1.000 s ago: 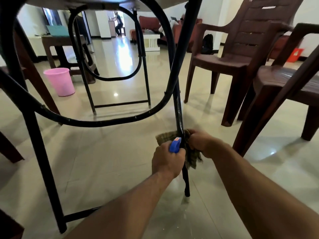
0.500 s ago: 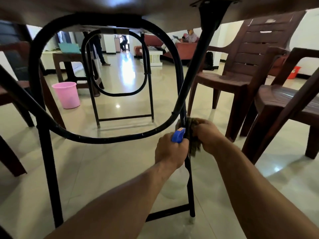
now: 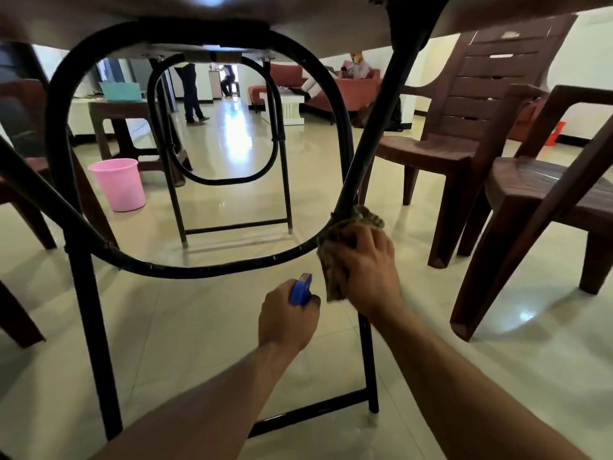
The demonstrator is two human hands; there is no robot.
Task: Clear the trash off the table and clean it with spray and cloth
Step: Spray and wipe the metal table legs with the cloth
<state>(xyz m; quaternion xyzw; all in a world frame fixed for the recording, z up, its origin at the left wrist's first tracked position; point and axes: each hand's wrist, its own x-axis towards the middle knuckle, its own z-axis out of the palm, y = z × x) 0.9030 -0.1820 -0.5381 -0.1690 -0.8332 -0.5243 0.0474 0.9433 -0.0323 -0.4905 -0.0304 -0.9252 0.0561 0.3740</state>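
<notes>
I look from below the table (image 3: 298,24), at its black metal folding legs (image 3: 371,134). My right hand (image 3: 365,267) presses a brownish cloth (image 3: 333,280) around the near leg, just where the curved brace meets it. My left hand (image 3: 287,318) is a little lower and to the left, closed around a spray bottle whose blue nozzle (image 3: 301,288) sticks up above the fingers. The bottle's body is hidden by the hand.
Two dark brown plastic chairs (image 3: 537,194) stand close on the right. A pink bin (image 3: 119,184) sits on the glossy tiled floor at the left. Another brown chair leg (image 3: 20,313) is at far left. People stand and sit far behind.
My right hand slid the cloth up the leg to the brace joint. The left hand with the bottle dropped away from the leg. My view rose closer under the tabletop.
</notes>
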